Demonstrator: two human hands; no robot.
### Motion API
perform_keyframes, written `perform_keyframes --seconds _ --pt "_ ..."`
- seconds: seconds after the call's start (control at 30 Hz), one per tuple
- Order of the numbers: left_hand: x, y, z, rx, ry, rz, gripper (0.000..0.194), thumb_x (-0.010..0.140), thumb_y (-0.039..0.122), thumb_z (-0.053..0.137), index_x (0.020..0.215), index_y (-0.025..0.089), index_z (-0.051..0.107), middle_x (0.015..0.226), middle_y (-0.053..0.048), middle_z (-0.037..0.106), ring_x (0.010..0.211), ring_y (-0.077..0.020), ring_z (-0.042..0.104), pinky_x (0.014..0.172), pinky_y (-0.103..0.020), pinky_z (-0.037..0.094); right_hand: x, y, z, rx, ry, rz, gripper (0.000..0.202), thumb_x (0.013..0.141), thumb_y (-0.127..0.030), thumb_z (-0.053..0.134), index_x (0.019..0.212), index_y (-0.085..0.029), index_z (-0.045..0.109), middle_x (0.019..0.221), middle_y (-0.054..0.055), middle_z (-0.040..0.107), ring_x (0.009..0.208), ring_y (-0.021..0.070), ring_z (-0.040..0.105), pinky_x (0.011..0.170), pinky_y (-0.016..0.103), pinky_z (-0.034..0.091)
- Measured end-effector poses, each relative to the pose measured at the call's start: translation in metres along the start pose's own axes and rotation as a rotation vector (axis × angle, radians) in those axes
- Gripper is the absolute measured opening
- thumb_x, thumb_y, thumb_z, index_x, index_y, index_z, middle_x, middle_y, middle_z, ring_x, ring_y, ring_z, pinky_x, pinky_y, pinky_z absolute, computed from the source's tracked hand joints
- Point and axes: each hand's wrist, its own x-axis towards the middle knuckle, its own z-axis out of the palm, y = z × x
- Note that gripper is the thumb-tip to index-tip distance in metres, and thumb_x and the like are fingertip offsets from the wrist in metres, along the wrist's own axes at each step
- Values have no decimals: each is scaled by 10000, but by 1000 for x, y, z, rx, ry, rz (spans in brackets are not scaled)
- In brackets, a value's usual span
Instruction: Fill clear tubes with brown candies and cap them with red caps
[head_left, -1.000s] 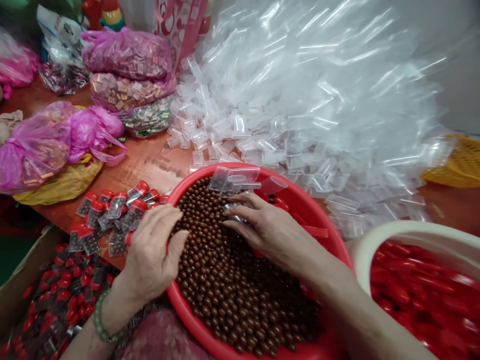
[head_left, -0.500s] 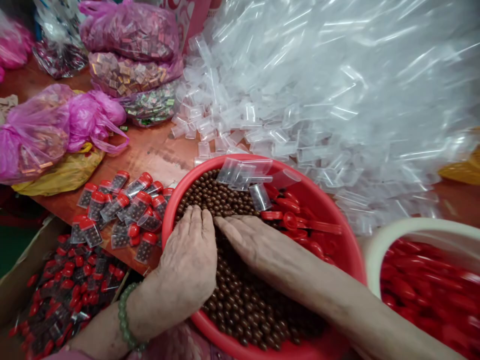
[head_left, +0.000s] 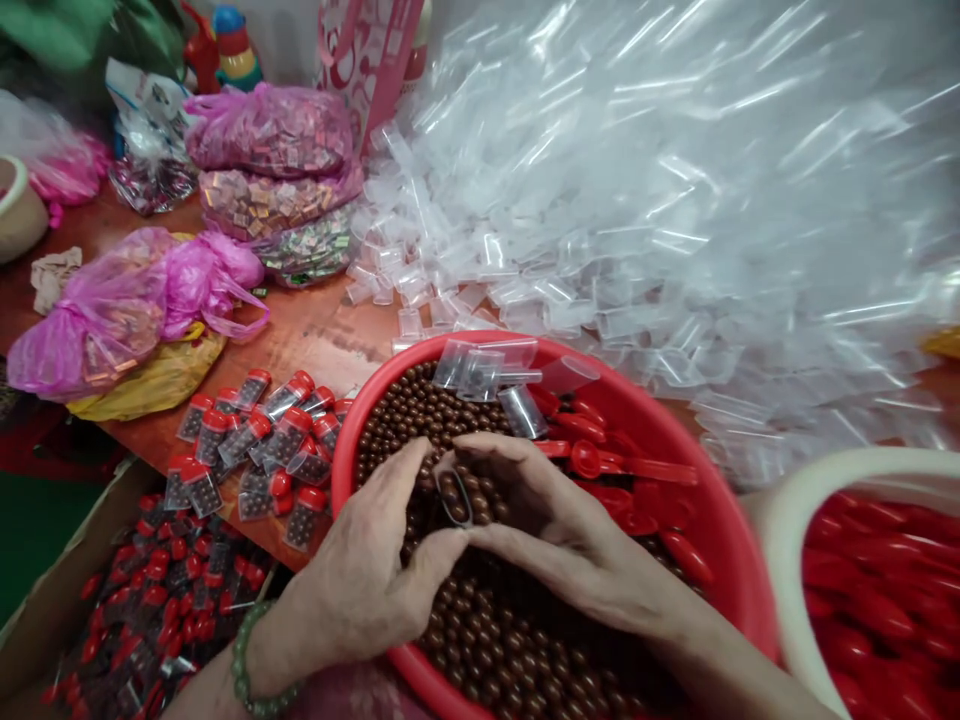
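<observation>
Over a red basin [head_left: 750,560] of brown balls [head_left: 510,640], my left hand [head_left: 375,550] and my right hand [head_left: 577,540] curve toward each other. Between their fingers is a clear container [head_left: 454,495], its oval mouth facing up and brown balls inside. My left thumb and right thumb meet at its near rim; both hands are closed around it. A green bead bracelet [head_left: 244,660] circles my left wrist. Red caps and spoon-like pieces [head_left: 645,470] fill the basin's right side, and several empty clear containers [head_left: 480,368] lie at its far rim.
Filled red-capped containers [head_left: 285,435] lie on the table [head_left: 300,325] left of the basin, more in a box [head_left: 60,560] below. A big heap of clear containers [head_left: 675,200] rises behind. A white tub [head_left: 780,510] of red pieces stands right; pink bags [head_left: 270,130] lie back left.
My hands have drawn up out of the balls, and the clear container now shows between them with balls in it. The whole view has shifted slightly.
</observation>
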Motion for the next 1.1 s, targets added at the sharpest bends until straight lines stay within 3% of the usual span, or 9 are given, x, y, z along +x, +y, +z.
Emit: perform_keyframes --seconds 0.13,0.3,0.43,0.5,0.67,0.73,0.83,0.97,1.1 --pt "3 7 1 -251 -18 -40 662 941 353 582 1498 62 374 1512 -179 486 1394 -266 481 1189 -425 386 -5 -7 0 92 51 -39 451 938 -262 612 1356 -365 476 1359 36 619 1250 186 607 1033 313 516" --pt "10 8 8 -596 -54 -19 569 926 290 634 1469 253 465 1408 -52 615 1252 -198 616 1076 -317 493 -8 -8 -4 -19 129 -118 435 926 -286 635 1340 -348 516 1315 48 644 1214 203 626 1016 323 529" --pt "13 7 9 -442 36 -5 540 837 242 737 1357 208 595 1267 -59 708 1131 -197 676 1031 -286 498 -13 -18 -12 -227 148 -190 519 912 -215 639 1385 -377 501 1270 30 665 1202 192 628 1016 307 522" --pt "14 7 8 -363 49 17 402 821 223 745 1217 180 688 1175 -61 745 1069 -193 690 990 -267 503 -18 -24 -18 -292 120 -156 553 930 -184 600 1428 -372 449 1263 27 681 1128 169 670 977 281 540" --pt "15 7 5 -523 -28 -74 109 827 208 736 930 173 723 879 -18 756 795 -129 686 750 -199 522 -37 -20 -42 -473 193 -68 364 958 -211 558 1310 -302 545 1191 40 723 1092 195 680 935 316 554" --pt "14 8 3 -591 -71 -46 96 834 208 732 919 170 710 883 -26 750 810 -135 687 763 -211 525 -45 -12 -53 -555 192 -29 300 954 -247 564 1252 -278 589 1170 56 722 1093 230 663 925 368 554" --pt "14 10 1 -570 -129 0 102 874 213 691 968 173 694 963 -46 749 906 -159 692 844 -250 522 -54 0 -59 -665 49 13 246 943 -235 547 1167 -266 645 1128 65 713 1084 261 628 901 424 548" --pt "18 12 2 -471 -153 -67 118 912 245 636 1000 169 657 959 -52 738 888 -159 687 824 -260 516 -55 16 -51 -847 -5 24 346 897 -108 475 1143 -215 694 1078 113 698 989 267 595 850 455 528" --pt "22 12 4 -566 -181 -137 159 913 277 625 1019 160 635 935 -64 737 879 -171 697 816 -278 519 -48 29 -43 -1022 -30 -35 334 869 -79 443 978 -190 739 921 130 684 818 257 558 728 430 487"
